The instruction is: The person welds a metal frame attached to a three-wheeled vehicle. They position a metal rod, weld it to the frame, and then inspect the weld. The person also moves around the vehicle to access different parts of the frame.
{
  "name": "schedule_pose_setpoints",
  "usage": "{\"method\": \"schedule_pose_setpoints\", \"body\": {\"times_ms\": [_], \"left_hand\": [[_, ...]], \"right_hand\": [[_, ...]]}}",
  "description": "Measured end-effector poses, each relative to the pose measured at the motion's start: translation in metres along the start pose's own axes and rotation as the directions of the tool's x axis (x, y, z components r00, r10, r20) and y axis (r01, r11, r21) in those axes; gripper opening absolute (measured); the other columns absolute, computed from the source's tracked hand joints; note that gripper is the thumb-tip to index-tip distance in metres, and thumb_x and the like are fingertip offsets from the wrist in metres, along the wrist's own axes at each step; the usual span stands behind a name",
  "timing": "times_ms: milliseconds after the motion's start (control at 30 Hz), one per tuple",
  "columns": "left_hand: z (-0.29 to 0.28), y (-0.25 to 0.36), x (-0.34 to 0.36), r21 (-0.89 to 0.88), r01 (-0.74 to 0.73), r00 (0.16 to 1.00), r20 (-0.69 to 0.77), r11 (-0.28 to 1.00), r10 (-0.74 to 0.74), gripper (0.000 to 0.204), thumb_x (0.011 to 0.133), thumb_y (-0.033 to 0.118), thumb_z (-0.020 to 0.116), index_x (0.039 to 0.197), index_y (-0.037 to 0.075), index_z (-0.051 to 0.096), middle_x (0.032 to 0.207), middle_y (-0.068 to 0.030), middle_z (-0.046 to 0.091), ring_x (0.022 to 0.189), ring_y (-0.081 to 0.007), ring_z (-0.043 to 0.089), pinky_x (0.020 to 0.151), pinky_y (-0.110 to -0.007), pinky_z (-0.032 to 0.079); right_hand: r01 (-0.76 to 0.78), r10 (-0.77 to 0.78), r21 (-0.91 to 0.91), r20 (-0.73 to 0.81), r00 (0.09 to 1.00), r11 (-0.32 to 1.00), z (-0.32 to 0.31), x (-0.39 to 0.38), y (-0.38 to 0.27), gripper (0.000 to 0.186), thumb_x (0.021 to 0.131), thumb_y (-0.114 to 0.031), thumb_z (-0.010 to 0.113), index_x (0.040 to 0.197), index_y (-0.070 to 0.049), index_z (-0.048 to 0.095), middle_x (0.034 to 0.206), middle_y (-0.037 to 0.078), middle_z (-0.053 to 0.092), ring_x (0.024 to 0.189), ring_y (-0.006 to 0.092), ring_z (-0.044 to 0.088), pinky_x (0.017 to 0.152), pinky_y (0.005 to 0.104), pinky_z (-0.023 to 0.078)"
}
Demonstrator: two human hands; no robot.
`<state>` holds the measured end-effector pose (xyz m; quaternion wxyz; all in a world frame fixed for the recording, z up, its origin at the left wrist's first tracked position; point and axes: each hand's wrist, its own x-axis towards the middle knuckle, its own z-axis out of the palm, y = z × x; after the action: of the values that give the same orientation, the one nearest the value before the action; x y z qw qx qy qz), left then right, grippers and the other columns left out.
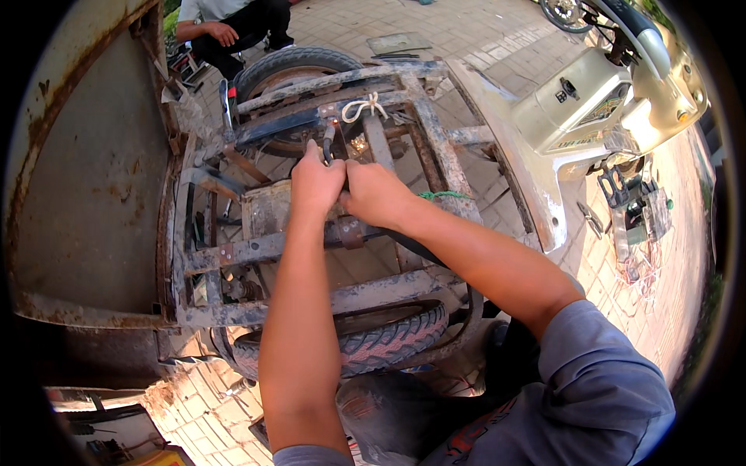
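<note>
My left hand [315, 185] and my right hand [376, 190] are closed side by side around a welding torch [328, 144] with a grey metal nozzle and a black neck. Its tip meets a bar of a rusty, paint-worn tricycle frame [264, 249], where a small orange glow shows. A black cable [416, 247] trails from the hands beneath my right forearm. The torch's handle is mostly hidden by my fingers. Just beyond the glow, a white cord [364, 107] is tied in a bow around the frame.
One wheel [291, 68] lies beyond the frame, another [392, 339] nearest me. A rusty cargo box panel [89, 171] rises at left. The tricycle's pale front body [583, 105] stands at right, near pliers [592, 220] and loose parts on paving. Another person [233, 29] crouches at upper left.
</note>
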<state>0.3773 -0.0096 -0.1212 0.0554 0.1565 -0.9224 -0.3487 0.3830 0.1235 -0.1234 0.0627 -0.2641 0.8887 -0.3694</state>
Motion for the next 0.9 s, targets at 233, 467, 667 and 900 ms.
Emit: {"method": "schedule_pose_setpoints", "body": {"times_ms": [233, 467, 667, 900], "left_hand": [[0.0, 0.006, -0.003, -0.008, -0.021, 1.0, -0.014, 1.0, 0.021, 0.073, 0.079, 0.026, 0.059, 0.14, -0.008, 0.037, 0.119, -0.0243, 0.062, 0.112, -0.0326, 0.061, 0.093, -0.034, 0.045], [0.008, -0.003, 0.003, -0.032, -0.068, 0.998, -0.013, 0.997, 0.067, 0.071, 0.08, 0.025, 0.058, 0.139, -0.008, 0.037, 0.117, -0.0235, 0.064, 0.11, -0.0321, 0.062, 0.093, -0.034, 0.045], [0.011, -0.005, 0.005, -0.036, -0.074, 0.997, -0.01, 0.997, 0.074, 0.071, 0.08, 0.025, 0.058, 0.139, -0.009, 0.037, 0.115, -0.0237, 0.064, 0.109, -0.0314, 0.063, 0.093, -0.034, 0.045], [0.01, -0.003, 0.005, -0.026, -0.091, 0.996, -0.004, 0.996, 0.091, 0.07, 0.082, 0.025, 0.057, 0.138, -0.01, 0.038, 0.117, -0.0266, 0.062, 0.112, -0.0342, 0.061, 0.094, -0.034, 0.045]], "right_hand": [[-0.064, 0.064, -0.001, -0.054, 0.997, 0.998, -0.002, -0.003, -0.004, 0.026, 0.079, -0.013, 0.058, 0.096, 0.006, 0.055, 0.086, 0.03, 0.065, 0.084, 0.0449, 0.064, 0.076, 0.0513, 0.051], [-0.056, 0.055, -0.008, -0.065, 0.996, 0.998, -0.003, -0.003, -0.002, 0.026, 0.079, -0.014, 0.059, 0.096, 0.006, 0.055, 0.086, 0.029, 0.065, 0.084, 0.0454, 0.064, 0.077, 0.0518, 0.051], [-0.053, 0.051, -0.025, -0.076, 0.996, 0.998, -0.002, -0.002, 0.001, 0.025, 0.08, -0.013, 0.058, 0.094, 0.008, 0.055, 0.085, 0.03, 0.065, 0.083, 0.0456, 0.065, 0.076, 0.052, 0.052], [-0.053, 0.049, -0.056, -0.064, 0.997, 0.997, 0.001, 0.002, 0.004, 0.028, 0.082, -0.012, 0.053, 0.097, 0.011, 0.057, 0.081, 0.031, 0.065, 0.08, 0.0462, 0.065, 0.073, 0.0527, 0.052]]}}
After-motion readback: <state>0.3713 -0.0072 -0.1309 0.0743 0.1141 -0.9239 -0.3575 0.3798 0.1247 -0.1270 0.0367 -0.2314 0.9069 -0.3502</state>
